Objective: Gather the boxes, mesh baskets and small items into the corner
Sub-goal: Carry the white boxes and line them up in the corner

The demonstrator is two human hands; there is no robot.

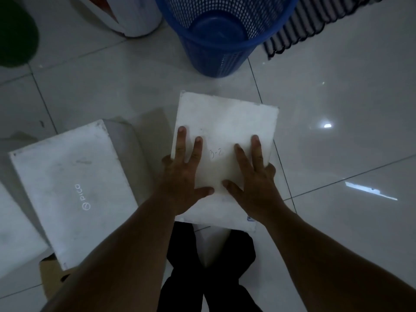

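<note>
A white box [225,113] with a handwritten mark on its lid is in the middle of the head view, above my dark trouser legs. My left hand [180,176] lies flat on the lid's left half with fingers spread, its outer fingers dropping over the left edge. My right hand [254,183] lies the same way on the right half, outer fingers over the right edge. A second white box [72,183] printed PICO sits to the left on other boxes. A blue mesh basket [216,55] stands on the floor just beyond the held box.
Another white box [13,233] and a brown cardboard box [50,280] sit at the lower left. A white container [135,16] and a dark green object [15,34] are at the top left. A black ribbed mat [315,23] lies at the top right. Glossy floor tiles stretch to the right.
</note>
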